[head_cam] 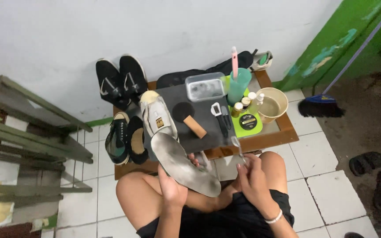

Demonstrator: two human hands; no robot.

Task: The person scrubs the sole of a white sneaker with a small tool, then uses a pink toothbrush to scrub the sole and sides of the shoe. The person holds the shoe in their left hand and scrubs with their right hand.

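Fingers of the left hand (172,190) curl around a grey, scuffed insole (182,164), flat and oval, held over the knees; the right hand (253,176) pinches a thin clear-handled brush (239,149) upright, just beside the low wooden table (287,132) with its dark mat (199,115)

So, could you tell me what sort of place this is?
Probably a home shoe-cleaning corner: a low wooden table on a tiled floor, black sneakers by the wall, and a broom beside it.

wall (177,26) — white | floor (327,194) — white tiles | bench (31,132) — green, slatted
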